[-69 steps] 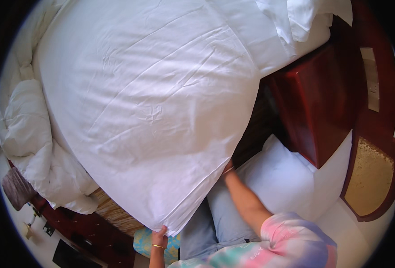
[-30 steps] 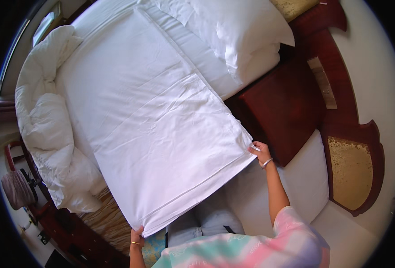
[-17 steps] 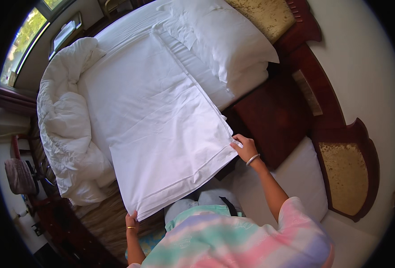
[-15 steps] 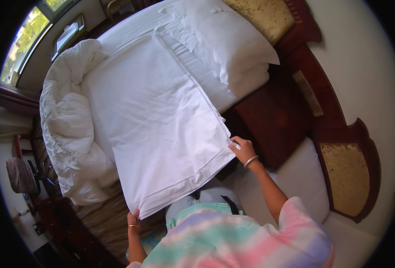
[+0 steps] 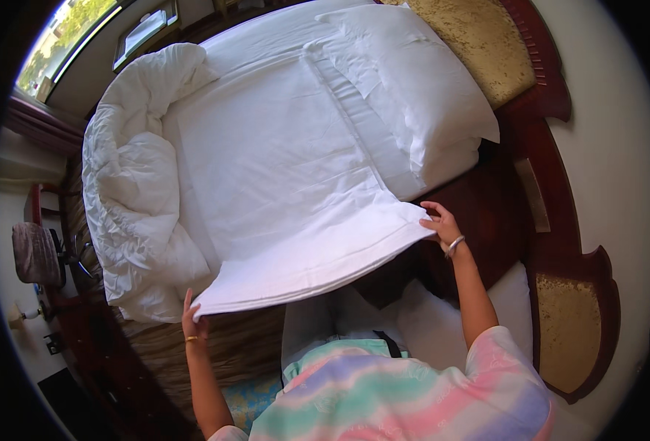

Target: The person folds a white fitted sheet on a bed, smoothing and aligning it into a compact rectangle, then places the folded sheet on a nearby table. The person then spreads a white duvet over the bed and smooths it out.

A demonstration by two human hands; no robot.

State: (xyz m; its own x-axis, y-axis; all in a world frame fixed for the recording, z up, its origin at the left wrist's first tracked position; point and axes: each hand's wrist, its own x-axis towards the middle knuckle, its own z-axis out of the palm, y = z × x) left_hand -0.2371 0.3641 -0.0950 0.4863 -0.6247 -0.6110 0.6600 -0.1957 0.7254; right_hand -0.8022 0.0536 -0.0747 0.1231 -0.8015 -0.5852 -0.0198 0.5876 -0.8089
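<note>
Stretching between both hands, the sheet (image 5: 288, 158) lies over the bed (image 5: 406, 176), its near edge lifted clear and sagging in a curve. The left hand (image 5: 194, 323) has its grip clamped on the near left corner, one finger pointing up off the cloth; the thumb is hard to make out. The right hand (image 5: 442, 224) has its grip clamped on the near right corner, thumb and fingers pinching the edge; the fingertips under the cloth are hidden. How many layers each grip holds cannot be told.

The raised cloth hides the near side of the bed, and the folds along its edge blur together. The quilt (image 5: 137, 173), heaped at the left, covers that end of the bed. The pillow (image 5: 420, 88) lies at the other end, near the headboard (image 5: 560, 191), whose top is cut off by the dark rim. The right forearm covers part of the dark red cabinet (image 5: 486, 198). The window (image 5: 60, 44) is cut off at upper left, and the dark panel (image 5: 64, 393) at lower left is too dim to identify.

The shirt (image 5: 383, 397) carries small pale marks, perhaps lettering, too faint to read; its lower part is cut off by the frame.
</note>
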